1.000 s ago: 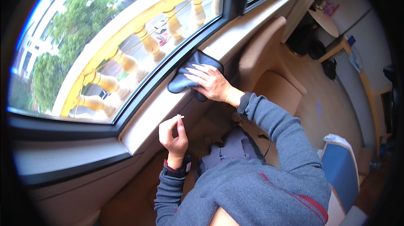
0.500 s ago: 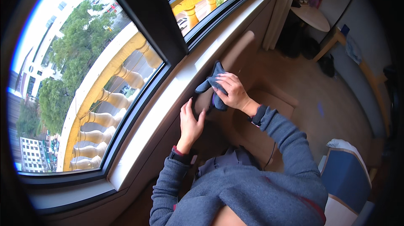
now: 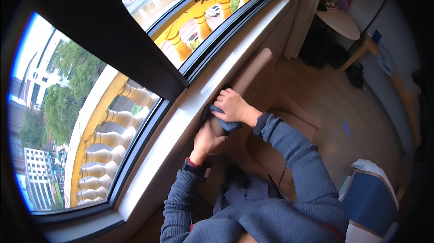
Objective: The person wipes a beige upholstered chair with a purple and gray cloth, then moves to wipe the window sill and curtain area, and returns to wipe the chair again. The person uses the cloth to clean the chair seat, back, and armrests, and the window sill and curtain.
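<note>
A brown armchair (image 3: 257, 69) stands beside the windowsill, its padded upper edge running along the wall. My right hand (image 3: 233, 105) presses a dark blue-grey cloth (image 3: 231, 126) over that edge, with the fingers closed round it. Much of the cloth is hidden beneath the palm. Just nearer to me, my left hand (image 3: 207, 142) grips the end of the same padded edge, thumb on one side and fingers on the window side. The fingertips there are partly out of sight.
A white windowsill (image 3: 156, 146) borders the armchair on the left, below dark-framed windows. Far right stand a small round table (image 3: 338, 23) and a wooden-framed seat (image 3: 388, 80). A blue and white bag-like item (image 3: 370, 200) lies at the lower right.
My right hand has come down and nearer along the chair edge with the cloth, which is now bunched under it. My left hand has closed on the edge. The view has shifted.
</note>
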{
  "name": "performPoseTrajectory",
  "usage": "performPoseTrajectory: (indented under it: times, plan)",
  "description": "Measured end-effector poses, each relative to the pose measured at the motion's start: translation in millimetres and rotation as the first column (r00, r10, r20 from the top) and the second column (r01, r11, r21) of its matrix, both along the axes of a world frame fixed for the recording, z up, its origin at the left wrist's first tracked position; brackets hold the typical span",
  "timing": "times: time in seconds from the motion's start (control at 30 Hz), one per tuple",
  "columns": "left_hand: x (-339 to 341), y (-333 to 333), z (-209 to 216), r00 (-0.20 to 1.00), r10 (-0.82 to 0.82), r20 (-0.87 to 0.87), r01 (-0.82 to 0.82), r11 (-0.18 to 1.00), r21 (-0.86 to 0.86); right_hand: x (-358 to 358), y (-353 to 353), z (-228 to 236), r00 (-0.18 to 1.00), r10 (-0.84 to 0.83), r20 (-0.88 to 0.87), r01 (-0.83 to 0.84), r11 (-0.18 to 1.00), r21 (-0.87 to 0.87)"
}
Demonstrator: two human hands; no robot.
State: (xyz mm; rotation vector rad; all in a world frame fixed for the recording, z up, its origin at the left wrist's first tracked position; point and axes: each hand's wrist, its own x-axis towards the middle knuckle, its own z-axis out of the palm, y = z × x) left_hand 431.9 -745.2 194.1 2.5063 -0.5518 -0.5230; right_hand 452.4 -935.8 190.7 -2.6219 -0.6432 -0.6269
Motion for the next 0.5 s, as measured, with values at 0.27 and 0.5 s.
performPoseTrajectory:
  times: [0.27,0.5]
  plan:
    - [-25,-1,7,0.998,0.054,0.015,-0.055,0.998,0.008,-8,12,-1,0.99,-0.08,-0.12,0.061,0.986,-0.155]
    - [-83,-18,10,0.992,0.119,-0.035,-0.118,0.993,0.011,-52,2,-1,0.961,-0.081,-0.265,0.006,0.962,-0.274]
